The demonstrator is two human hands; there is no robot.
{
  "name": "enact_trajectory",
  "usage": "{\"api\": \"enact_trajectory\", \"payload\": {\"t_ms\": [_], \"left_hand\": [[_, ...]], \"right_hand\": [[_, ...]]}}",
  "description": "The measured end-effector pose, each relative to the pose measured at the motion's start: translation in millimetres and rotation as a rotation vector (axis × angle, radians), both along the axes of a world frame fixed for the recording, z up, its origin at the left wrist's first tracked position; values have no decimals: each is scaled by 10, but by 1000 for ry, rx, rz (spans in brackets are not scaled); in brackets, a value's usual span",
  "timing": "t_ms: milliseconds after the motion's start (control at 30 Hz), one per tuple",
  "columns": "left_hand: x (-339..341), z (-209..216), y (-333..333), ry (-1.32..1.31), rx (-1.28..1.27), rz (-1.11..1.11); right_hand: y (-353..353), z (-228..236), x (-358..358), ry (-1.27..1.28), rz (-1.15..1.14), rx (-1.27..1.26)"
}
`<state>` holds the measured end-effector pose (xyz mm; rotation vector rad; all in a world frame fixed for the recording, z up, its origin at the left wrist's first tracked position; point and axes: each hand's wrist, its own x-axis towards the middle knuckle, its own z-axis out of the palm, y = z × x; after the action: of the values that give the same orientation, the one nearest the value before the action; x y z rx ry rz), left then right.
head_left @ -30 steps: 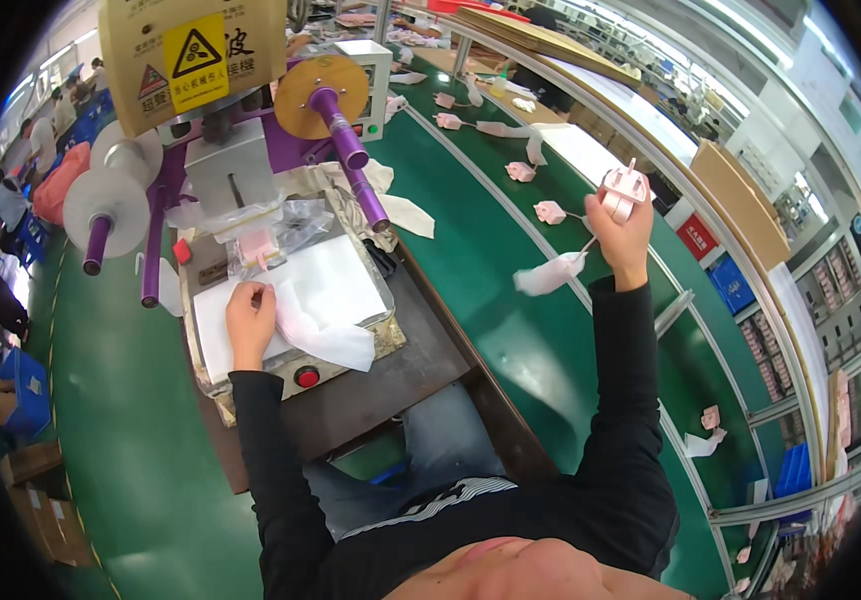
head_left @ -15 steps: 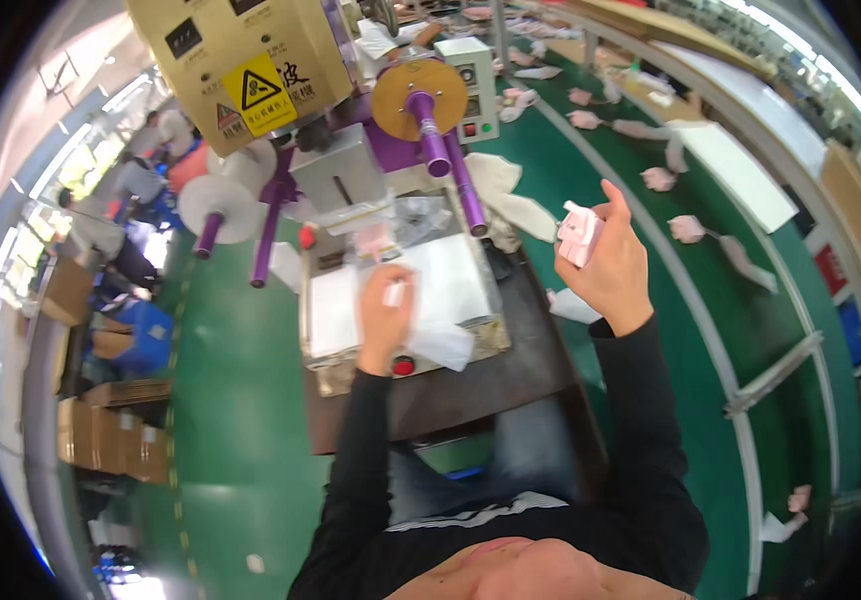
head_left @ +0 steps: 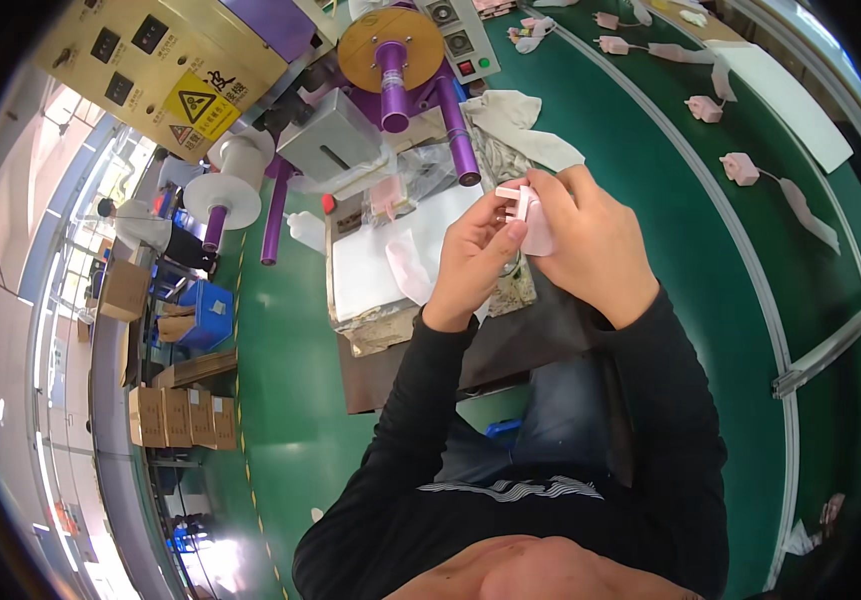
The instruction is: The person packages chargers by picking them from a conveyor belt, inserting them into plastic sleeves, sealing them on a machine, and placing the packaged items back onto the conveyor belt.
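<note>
My hands meet above the right side of the white work surface [head_left: 360, 275]. A pink plug adapter [head_left: 538, 232] with pale prongs is between them. My right hand [head_left: 600, 240] is closed around its body, hiding part of it. The thumb and fingers of my left hand [head_left: 472, 255] pinch it by the prong side. On the work surface, next to my left hand, lies a thin whitish-pink sleeve [head_left: 407, 265]. Farther back, under the machine head, a pink block [head_left: 387, 197] rests by crumpled clear plastic film [head_left: 428, 172].
A machine with a gold panel [head_left: 165, 75], purple rods [head_left: 460, 150] and a white film roll [head_left: 222, 200] stands ahead. A white cloth glove [head_left: 525, 130] lies beside it. On the right, a green conveyor [head_left: 685, 200] carries several pink adapters [head_left: 740, 168]. Cartons [head_left: 180, 417] are stacked left.
My left hand has moved right from the work surface to meet my right hand at the pink adapter. My right hand has come inward. The view has turned slightly.
</note>
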<state>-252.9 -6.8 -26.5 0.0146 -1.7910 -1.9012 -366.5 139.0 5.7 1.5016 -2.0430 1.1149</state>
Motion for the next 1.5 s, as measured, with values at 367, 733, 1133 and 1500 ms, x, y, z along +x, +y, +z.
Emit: {"api": "enact_trajectory", "payload": {"t_ms": [367, 733, 1133, 1500], "left_hand": [[200, 46, 11, -6, 33, -1], [405, 158, -95, -50, -59, -44], [674, 373, -266, 136, -348, -106], [694, 428, -169, 374, -493, -72]], "right_hand": [[-49, -40, 19, 69, 146, -29], [-181, -104, 191, 222, 81, -206], [17, 247, 181, -59, 509, -123], [-6, 205, 233, -210, 727, -292]]}}
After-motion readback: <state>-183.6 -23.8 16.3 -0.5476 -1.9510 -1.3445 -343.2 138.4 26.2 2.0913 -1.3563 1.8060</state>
